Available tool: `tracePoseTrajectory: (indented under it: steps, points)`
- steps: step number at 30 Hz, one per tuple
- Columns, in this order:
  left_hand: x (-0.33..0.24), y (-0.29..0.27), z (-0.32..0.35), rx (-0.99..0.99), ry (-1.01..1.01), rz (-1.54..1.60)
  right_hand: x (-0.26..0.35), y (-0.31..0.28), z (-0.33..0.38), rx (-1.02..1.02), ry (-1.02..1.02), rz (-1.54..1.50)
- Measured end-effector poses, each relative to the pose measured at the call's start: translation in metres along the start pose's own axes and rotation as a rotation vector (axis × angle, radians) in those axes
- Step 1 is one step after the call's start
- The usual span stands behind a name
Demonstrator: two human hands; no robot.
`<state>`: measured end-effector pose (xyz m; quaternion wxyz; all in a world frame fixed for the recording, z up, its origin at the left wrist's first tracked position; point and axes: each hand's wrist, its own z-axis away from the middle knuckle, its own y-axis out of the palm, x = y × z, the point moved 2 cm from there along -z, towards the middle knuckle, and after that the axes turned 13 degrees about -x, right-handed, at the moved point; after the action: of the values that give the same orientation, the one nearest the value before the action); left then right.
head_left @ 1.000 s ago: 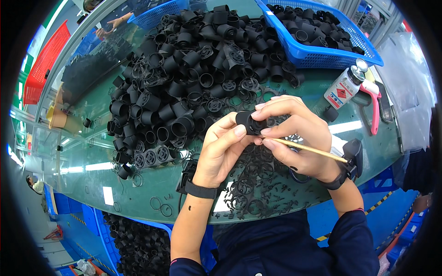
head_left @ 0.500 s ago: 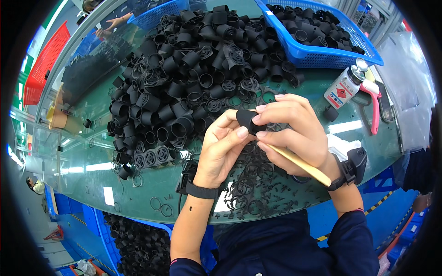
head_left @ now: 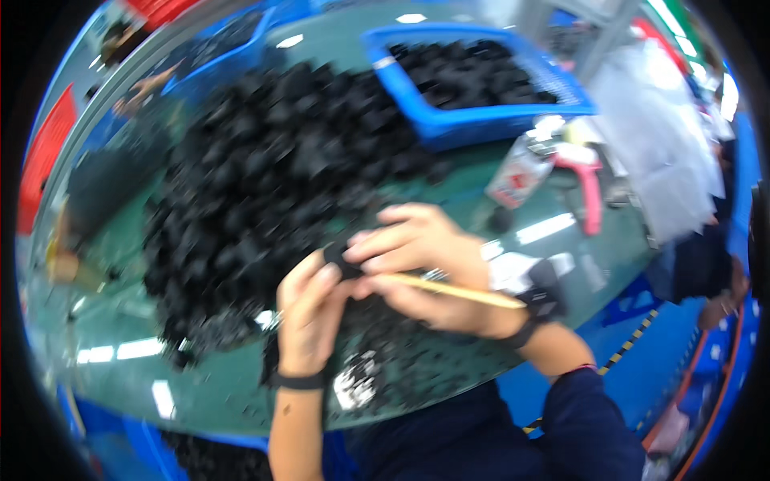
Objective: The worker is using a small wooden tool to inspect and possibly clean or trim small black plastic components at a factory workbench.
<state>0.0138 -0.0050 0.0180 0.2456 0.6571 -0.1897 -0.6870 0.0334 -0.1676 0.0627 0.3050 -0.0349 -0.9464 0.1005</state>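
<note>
Frame heavily motion-blurred; fine detail lost. Both hands together over the near edge of a green glass-topped table [head_left: 200, 385]. Left hand [head_left: 309, 321] raised from below, fingers curled, thumb and forefinger pinched on a small black part [head_left: 337, 258] held just above the table, in front of the large heap. Right hand [head_left: 425, 264] coming in from the right, fingers closed around the same black part from the other side, fingertips touching those of the left hand. Thin wooden stick [head_left: 457, 290] gripped in the right hand, lying across the palm, its far end pointing right toward the wrist. Dark wristband on each wrist; dark blue sleeve on the right forearm. Large heap of black ring-shaped parts [head_left: 265, 184] spread over the table left of and behind the hands; smaller scatter of similar parts beneath the hands near the table edge. Blue plastic basket [head_left: 481, 120] holding more black parts at upper right. Small spray can [head_left: 517, 178] lying just in front of the basket, pink-handled tool [head_left: 589, 188] beside it to the right. Exact shape of the held part not discernible through blur.
</note>
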Motion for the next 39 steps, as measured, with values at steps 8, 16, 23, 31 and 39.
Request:
tracePoseTrajectory:
  steps: [8,16,23,31,39]
  points:
    - [0.010,-0.003,0.000,-0.120,0.052,-0.050,-0.025,0.010,0.018,-0.265,0.346,-0.224]
    - [0.005,-0.008,-0.002,-0.012,-0.034,-0.048,-0.023,0.028,0.024,-0.055,0.117,0.049]
    - [0.004,-0.002,0.000,0.014,-0.067,-0.077,-0.022,0.022,0.019,0.035,0.315,-0.009]
    - [0.008,-0.003,0.000,0.070,-0.151,0.000,-0.031,0.018,0.018,-0.111,0.148,0.075]
    - [0.014,-0.020,-0.009,0.033,-0.128,-0.095,-0.036,0.022,0.019,-0.035,0.314,-0.065]
